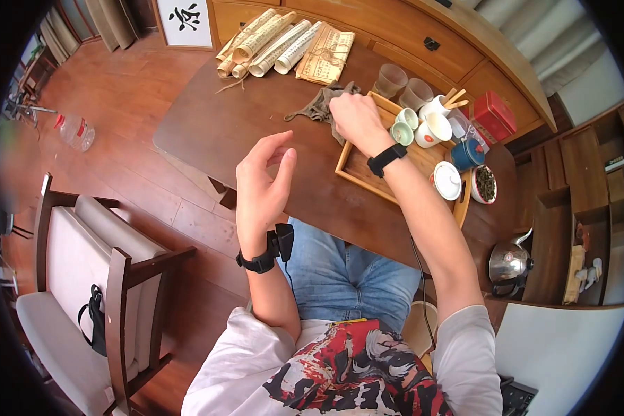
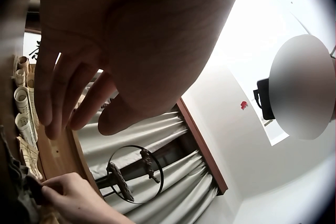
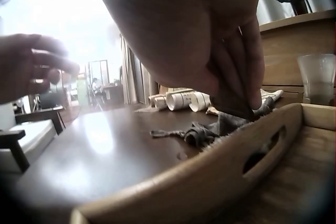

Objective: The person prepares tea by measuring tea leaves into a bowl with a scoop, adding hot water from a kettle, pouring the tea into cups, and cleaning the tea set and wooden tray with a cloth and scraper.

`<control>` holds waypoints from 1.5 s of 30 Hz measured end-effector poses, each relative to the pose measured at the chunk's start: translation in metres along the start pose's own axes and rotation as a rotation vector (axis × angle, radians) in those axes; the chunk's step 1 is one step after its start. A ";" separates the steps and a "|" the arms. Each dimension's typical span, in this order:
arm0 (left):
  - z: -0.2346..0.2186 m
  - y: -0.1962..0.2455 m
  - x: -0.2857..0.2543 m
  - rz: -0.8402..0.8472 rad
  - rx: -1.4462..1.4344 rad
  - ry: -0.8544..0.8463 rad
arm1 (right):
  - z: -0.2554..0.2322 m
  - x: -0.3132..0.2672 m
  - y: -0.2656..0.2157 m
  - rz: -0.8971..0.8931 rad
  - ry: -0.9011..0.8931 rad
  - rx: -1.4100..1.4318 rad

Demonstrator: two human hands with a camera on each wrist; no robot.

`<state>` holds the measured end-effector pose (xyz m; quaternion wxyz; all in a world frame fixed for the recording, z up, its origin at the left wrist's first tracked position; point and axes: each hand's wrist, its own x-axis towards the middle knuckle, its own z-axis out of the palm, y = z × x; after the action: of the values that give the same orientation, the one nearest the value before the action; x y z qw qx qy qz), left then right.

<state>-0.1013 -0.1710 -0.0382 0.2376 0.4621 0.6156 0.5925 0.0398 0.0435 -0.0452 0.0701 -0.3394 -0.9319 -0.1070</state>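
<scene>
My right hand [image 1: 359, 123] pinches a crumpled grey cloth [image 1: 319, 109] beside the left end of a wooden tray [image 1: 357, 166]. In the right wrist view, the cloth [image 3: 194, 133] bunches under the fingertips and trails onto the dark table, just outside the tray's wall [image 3: 178, 187] with its handle slot. My left hand [image 1: 265, 179] hovers by the table's front edge, fingers loosely bent and holding nothing. On the tray stand small green cups [image 1: 401, 133], a white cup [image 1: 433, 130] and a round white lidded vessel [image 1: 446, 180].
Paper scrolls [image 1: 263, 41] and tied papers [image 1: 327, 54] lie at the table's back left. Frosted glasses [image 1: 391, 80], a red tin [image 1: 494, 116], a blue jar [image 1: 468, 153] and a bowl of leaves [image 1: 484, 184] stand around the tray. A steel kettle [image 1: 509, 262] is at the right.
</scene>
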 end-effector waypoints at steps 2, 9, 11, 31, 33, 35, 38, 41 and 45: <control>0.000 0.001 0.000 -0.015 0.015 -0.003 | 0.011 -0.006 0.000 -0.080 -0.030 0.004; -0.001 0.005 0.001 0.011 0.016 -0.006 | 0.013 -0.023 -0.021 -0.305 -0.007 0.116; 0.001 0.003 -0.001 0.069 -0.010 0.029 | 0.006 -0.032 -0.034 -0.328 -0.047 0.089; -0.016 0.007 -0.009 0.018 0.021 -0.010 | -0.021 -0.010 0.015 0.089 0.126 0.527; -0.014 0.007 -0.009 0.019 0.019 -0.016 | -0.029 -0.024 0.024 0.217 0.059 0.815; -0.010 0.008 -0.008 0.005 0.031 -0.019 | -0.041 -0.042 0.031 0.421 -0.061 1.189; -0.005 0.007 -0.007 0.028 0.039 -0.045 | -0.055 -0.082 0.041 0.453 0.014 1.469; 0.000 0.001 -0.005 0.084 0.038 -0.068 | -0.084 -0.139 0.047 0.464 0.061 1.551; 0.014 0.000 -0.003 0.062 0.024 -0.112 | -0.102 -0.224 0.062 0.535 0.140 1.600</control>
<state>-0.0882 -0.1667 -0.0415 0.2478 0.5162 0.5936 0.5655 0.2559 -0.0741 0.0169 0.3696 -0.3891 -0.6087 0.5844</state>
